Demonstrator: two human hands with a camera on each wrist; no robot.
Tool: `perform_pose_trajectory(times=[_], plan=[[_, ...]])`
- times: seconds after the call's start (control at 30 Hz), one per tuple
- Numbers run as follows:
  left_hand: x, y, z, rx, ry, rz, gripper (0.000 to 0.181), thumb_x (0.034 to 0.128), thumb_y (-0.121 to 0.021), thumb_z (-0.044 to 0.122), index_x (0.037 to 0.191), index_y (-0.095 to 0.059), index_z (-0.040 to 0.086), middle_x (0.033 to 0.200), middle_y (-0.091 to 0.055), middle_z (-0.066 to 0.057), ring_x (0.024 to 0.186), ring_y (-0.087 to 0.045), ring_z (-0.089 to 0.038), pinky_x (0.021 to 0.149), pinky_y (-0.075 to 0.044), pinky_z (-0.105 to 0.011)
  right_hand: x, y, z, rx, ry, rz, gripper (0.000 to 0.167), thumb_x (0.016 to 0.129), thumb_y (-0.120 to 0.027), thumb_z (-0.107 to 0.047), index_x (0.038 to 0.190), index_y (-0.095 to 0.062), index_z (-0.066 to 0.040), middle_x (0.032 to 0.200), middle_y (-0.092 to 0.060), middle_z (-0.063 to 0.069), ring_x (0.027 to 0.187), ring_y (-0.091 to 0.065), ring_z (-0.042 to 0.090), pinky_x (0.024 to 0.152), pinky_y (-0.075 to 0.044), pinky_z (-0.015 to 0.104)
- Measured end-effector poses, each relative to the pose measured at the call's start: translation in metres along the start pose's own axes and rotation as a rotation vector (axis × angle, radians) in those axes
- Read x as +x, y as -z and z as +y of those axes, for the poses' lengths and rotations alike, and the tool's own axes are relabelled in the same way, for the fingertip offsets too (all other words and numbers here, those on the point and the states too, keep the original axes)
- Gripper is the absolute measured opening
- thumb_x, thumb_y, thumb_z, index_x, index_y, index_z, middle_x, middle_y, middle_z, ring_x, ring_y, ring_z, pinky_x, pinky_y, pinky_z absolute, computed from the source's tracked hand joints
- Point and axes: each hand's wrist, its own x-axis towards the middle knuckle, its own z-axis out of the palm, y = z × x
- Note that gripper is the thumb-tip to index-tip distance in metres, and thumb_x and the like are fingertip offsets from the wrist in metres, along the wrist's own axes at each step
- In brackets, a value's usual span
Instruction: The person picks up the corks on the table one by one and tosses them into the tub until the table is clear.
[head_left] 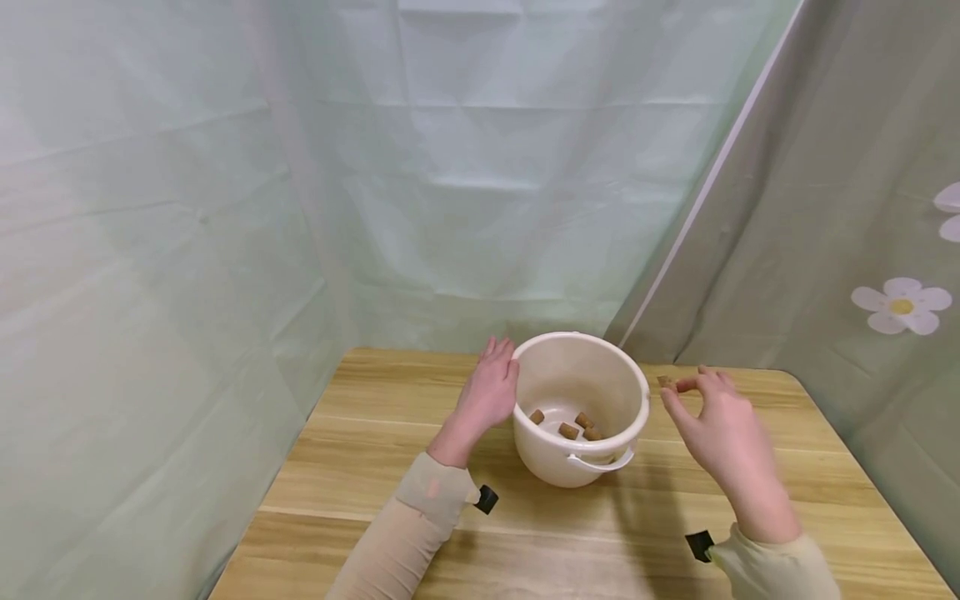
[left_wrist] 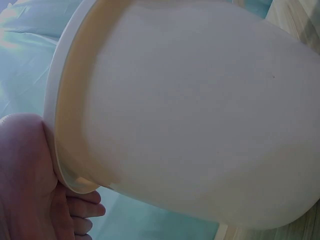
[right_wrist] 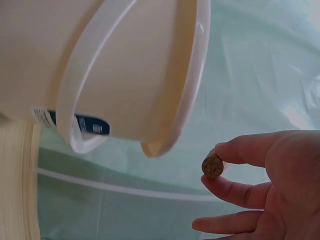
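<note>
A white bucket [head_left: 555, 458] stands upright on the wooden table, with several brown corks [head_left: 568, 431] lying on its bottom. My left hand [head_left: 491, 387] touches the left side of the rim; the left wrist view has the thumb side against the rim [left_wrist: 52, 100] and the fingers reaching past it. To the right of the bucket, my right hand [head_left: 720, 425] pinches a single cork [right_wrist: 213, 166] between thumb and index finger. That cork is held in the air, apart from the rim, its round end showing in the right wrist view.
The bucket's white handle [head_left: 607, 462] hangs down on its near side. A label [right_wrist: 92, 124] is on the bucket wall. The wooden table [head_left: 360, 467] reaches back to pale green curtains [head_left: 480, 208]; a grey curtain with white flowers [head_left: 900, 306] hangs at the right.
</note>
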Motion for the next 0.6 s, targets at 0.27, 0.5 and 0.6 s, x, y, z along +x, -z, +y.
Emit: perform_pose_trajectory(times=[0.27,0.5,0.6], plan=[[-0.001,0.000,0.000,0.000,-0.011,0.004,0.054,0.1178,-0.032,0.024,0.160,-0.040,-0.007,0.169,-0.035,-0.023,0.162,-0.017,-0.038,0.131,-0.014,-0.048,0.004,-0.012,-0.019,0.024,0.059,0.011,0.035,0.107,-0.064,-0.039,0.115,-0.075,-0.007,0.153,-0.049,0.037,0.148,-0.039,0.057,0.107,-0.037,0.081],[0.000,-0.002,0.000,0.002,-0.015,0.005,0.053,0.1176,-0.032,0.024,0.160,-0.041,-0.007,0.169,-0.035,-0.024,0.162,-0.017,-0.039,0.131,-0.014,-0.049,0.008,-0.022,-0.032,0.051,0.084,-0.014,0.033,0.106,-0.065,-0.038,0.109,-0.074,-0.007,0.154,-0.049,0.036,0.149,-0.037,0.057,0.113,-0.034,0.078],[0.001,-0.002,0.000,-0.001,-0.019,0.003,0.053,0.1175,-0.033,0.023,0.159,-0.041,-0.009,0.168,-0.036,-0.025,0.162,-0.018,-0.040,0.131,-0.014,-0.050,0.008,-0.025,-0.036,0.049,0.096,-0.015,0.031,0.106,-0.065,-0.038,0.109,-0.073,-0.008,0.153,-0.050,0.036,0.148,-0.038,0.057,0.115,-0.034,0.076]])
